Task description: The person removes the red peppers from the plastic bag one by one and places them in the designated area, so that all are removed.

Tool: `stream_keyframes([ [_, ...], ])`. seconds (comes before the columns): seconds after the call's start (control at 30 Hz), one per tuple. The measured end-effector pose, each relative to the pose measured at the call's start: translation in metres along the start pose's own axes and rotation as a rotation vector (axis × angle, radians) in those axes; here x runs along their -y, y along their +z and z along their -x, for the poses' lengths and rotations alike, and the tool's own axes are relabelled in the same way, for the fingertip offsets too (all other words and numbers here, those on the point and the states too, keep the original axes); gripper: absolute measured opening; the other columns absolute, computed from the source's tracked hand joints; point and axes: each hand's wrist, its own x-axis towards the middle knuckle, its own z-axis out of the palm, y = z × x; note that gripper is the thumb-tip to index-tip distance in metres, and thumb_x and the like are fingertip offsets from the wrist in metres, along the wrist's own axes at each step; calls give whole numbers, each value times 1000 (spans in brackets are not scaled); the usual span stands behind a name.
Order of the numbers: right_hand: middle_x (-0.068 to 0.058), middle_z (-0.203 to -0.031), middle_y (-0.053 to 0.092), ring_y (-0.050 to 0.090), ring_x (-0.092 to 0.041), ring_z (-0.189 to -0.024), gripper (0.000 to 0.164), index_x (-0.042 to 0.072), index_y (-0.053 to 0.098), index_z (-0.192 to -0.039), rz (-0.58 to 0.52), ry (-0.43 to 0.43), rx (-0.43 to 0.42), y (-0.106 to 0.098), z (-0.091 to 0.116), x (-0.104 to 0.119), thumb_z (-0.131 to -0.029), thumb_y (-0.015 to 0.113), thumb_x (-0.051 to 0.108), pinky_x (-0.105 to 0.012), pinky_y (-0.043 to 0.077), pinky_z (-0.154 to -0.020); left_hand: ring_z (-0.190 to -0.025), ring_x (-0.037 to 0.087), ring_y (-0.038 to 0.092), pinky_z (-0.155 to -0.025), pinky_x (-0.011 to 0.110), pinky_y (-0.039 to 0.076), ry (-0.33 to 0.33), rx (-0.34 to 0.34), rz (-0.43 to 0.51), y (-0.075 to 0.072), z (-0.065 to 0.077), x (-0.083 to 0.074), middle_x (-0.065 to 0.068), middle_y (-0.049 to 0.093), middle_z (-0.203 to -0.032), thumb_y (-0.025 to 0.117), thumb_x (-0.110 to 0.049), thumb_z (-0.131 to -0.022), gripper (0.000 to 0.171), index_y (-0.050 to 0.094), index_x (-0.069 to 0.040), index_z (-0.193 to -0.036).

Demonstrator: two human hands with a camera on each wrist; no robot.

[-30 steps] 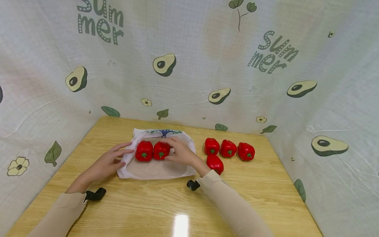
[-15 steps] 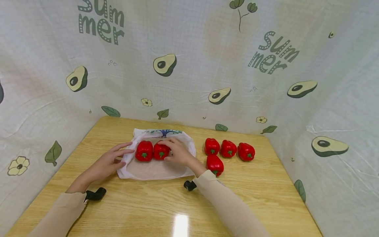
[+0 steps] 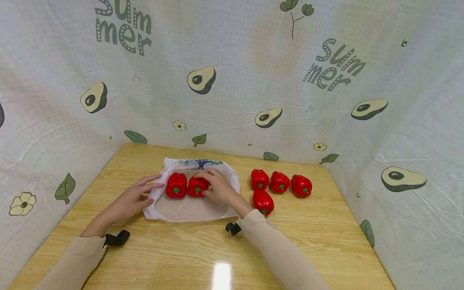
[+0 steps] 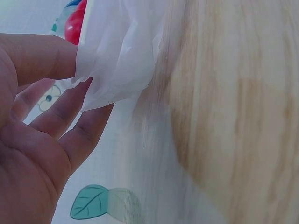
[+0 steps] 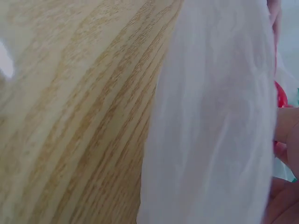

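Note:
A white bag (image 3: 192,217) with a blue and green print lies on the table, mouth spread toward me. Inside it sit two red bell peppers, green stems facing me. My right hand (image 3: 219,190) grips the right-hand bell pepper (image 3: 197,188), fingers over its top and thumb at its side. The left-hand bell pepper (image 3: 176,187) is close beside it. At the bag's left edge, my left hand (image 3: 132,199) holds the rim, fingers spread; in the left wrist view its thumb (image 4: 46,56) meets the white edge and some fingertips are hidden. The right wrist view shows mostly the bag's side (image 5: 210,121).
Several more red bell peppers stand right of the bag: three in a row, with the middle one (image 3: 279,182) among them, and a nearer bell pepper (image 3: 263,202) by my right sleeve. A patterned white curtain (image 3: 232,80) encloses the wooden table (image 3: 174,257).
My right hand has shifted slightly over the right-hand bell pepper, which has moved very little. The right forearm has moved a bit left, showing more of the near pepper. The left hand stays put.

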Motion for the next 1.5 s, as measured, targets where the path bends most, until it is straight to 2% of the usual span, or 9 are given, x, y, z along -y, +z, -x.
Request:
stream_keyframes([
  [0.13,-7,-148,56,56,-22,-128,57,21,61,-146,-59,8,10,-8,7,1,-95,78,4,-29,57,-93,-143,43,46,-95,37,60,3,-1,-10,0,0,0,15,36,-169,72,10,-94,56,63,-7,-147],
  [0.37,-9,-152,53,56,-24,-129,57,20,61,-146,-123,-11,27,-24,20,2,-95,78,2,-35,62,-87,-144,44,45,-96,43,60,-10,-1,-7,0,0,-1,15,36,-169,72,10,-94,57,63,-8,-148],
  [0.53,-11,-154,52,57,-25,-127,56,18,61,-146,-142,-21,26,-36,30,5,-95,77,1,-39,63,-86,-143,43,46,-96,30,58,-1,-4,-13,0,0,0,16,37,-168,72,10,-94,56,63,-8,-147],
  [0.63,-9,-151,52,58,-25,-125,56,18,61,-146,-162,-25,24,-42,36,5,-95,77,1,-44,64,-86,-143,43,47,-96,32,58,2,-3,-16,1,0,0,16,37,-168,72,10,-94,56,63,-8,-147],
  [0.8,-7,-146,54,60,-23,-119,57,18,60,-146,-152,-41,22,-55,46,5,-94,78,1,-40,63,-84,-144,44,45,-96,40,59,-8,2,-14,1,-1,0,15,36,-169,72,9,-95,56,63,-9,-148],
  [1.07,-4,-140,56,64,-19,-109,58,19,61,-147,-171,-11,26,-78,75,3,-94,78,2,-35,63,-86,-143,43,46,-96,20,53,-5,1,-18,2,-1,0,14,36,-169,72,9,-95,57,63,-9,-148],
  [1.3,-3,-138,57,62,-20,-107,59,20,62,-146,-145,-22,-7,-90,102,-8,-93,79,0,-38,64,-81,-144,43,45,-96,24,56,-12,4,-8,1,-1,0,13,36,-169,72,8,-95,56,63,-9,-147],
  [1.4,-3,-138,57,64,-20,-100,58,19,63,-145,-134,-26,-10,-94,115,-12,-92,79,0,-36,64,-79,-144,43,45,-96,30,58,-12,5,-7,1,-1,0,13,36,-169,72,8,-95,56,63,-9,-147],
  [1.5,-1,-139,57,65,-20,-104,58,20,63,-144,-116,-12,-14,-99,129,-15,-92,80,1,-36,63,-81,-144,43,46,-96,36,60,-10,4,-9,1,-1,0,14,36,-169,72,9,-95,56,64,-9,-147],
])
